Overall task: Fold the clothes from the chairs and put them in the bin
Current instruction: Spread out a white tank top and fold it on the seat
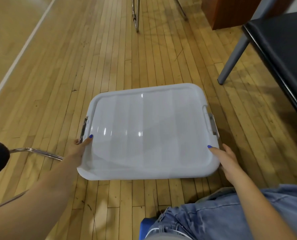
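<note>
Left hand (78, 148) grips the left edge of the white bin lid (149, 132), thumb on top, fingers curled beneath beside the grey latch (83, 129). The lid spans between both hands above the wooden floor (57, 75). Right hand (225, 158) grips the right edge likewise, thumb on top. A black chair (282, 49) stands beyond the right fingers.

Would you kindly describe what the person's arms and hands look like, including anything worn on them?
Both forearms are bare, with no sleeves, watch or bracelets visible. The left hand and right hand have bright blue polished nails. No rings show.
</note>
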The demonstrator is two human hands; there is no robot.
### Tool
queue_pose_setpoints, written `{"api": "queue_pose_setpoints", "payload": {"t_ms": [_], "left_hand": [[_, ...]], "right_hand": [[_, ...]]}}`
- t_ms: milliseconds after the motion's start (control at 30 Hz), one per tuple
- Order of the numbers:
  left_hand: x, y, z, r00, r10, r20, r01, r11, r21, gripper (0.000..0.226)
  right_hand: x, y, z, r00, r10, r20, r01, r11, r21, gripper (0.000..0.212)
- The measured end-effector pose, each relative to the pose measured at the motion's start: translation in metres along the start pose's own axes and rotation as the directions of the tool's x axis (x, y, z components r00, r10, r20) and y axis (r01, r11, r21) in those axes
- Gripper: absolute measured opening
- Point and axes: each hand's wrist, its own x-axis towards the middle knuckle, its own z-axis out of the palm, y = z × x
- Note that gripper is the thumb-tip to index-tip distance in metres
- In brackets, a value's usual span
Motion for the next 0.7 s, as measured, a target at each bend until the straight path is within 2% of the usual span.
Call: {"api": "queue_pose_setpoints", "payload": {"t_ms": [100,200,267,367,500,567,633,700], "left_hand": [[0.004,-0.005,0.006,0.993,0.101,-0.060,-0.095,0.992,0.088,0.061],[0.005,-0.009,0.008,0.987,0.120,-0.108,-0.103,0.982,0.157,0.060],[0.004,-0.009,0.010,0.981,0.157,-0.116,-0.128,0.967,0.220,0.056],[-0.001,-0.012,0.015,0.955,0.254,-0.150,-0.196,0.927,0.320,0.045],[0.001,-0.014,0.015,0.943,0.299,-0.144,-0.241,0.916,0.322,0.044],[0.004,-0.016,0.014,0.943,0.305,-0.132,-0.251,0.914,0.318,0.044],[0.004,-0.016,0.013,0.943,0.313,-0.115,-0.263,0.909,0.323,0.043],[0.005,-0.017,0.013,0.943,0.315,-0.105,-0.267,0.907,0.327,0.045]], "right_hand": [[0.007,-0.007,0.005,0.999,0.015,0.051,-0.012,0.998,-0.063,0.076],[0.015,-0.022,0.012,0.996,-0.004,0.091,0.014,0.994,-0.108,0.059],[0.021,-0.029,0.016,0.996,0.003,0.095,0.006,0.996,-0.094,0.056],[0.030,-0.035,0.020,0.998,0.049,0.047,-0.045,0.996,-0.077,0.073],[0.035,-0.044,0.018,0.996,0.090,0.016,-0.089,0.996,-0.003,0.089],[0.037,-0.045,0.013,0.993,0.112,0.034,-0.112,0.994,0.013,0.088],[0.039,-0.043,0.011,0.992,0.118,0.044,-0.120,0.992,0.029,0.076],[0.047,-0.036,0.011,0.996,0.089,-0.001,-0.089,0.996,0.022,0.082]]}}
